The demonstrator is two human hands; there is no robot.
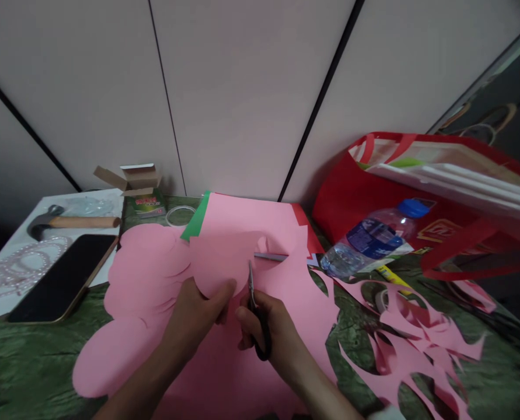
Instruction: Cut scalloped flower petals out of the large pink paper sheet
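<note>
Between thumb and fingers, my left hand point(205, 306) pinches a piece of pink paper point(220, 256) with a partly curved lower edge. My right hand point(264, 321) is closed round the dark handles of a pair of scissors point(252, 286). The scissor blades point up and away from me, at the edge of the held paper. Larger pink sheets point(260, 216) lie beneath both hands, with green and red sheets showing at their far corners. To the left, several rounded pink cutouts point(146, 274) overlap in a heap.
Pink paper offcuts point(421, 344) lie on the green tabletop point(19, 361) at right. Beyond them a water bottle point(373, 239) leans against a red bag point(351, 181). At left are a phone point(63, 280), a hammer point(80, 221), a beaded string point(24, 265) and an opened small box point(144, 181).
</note>
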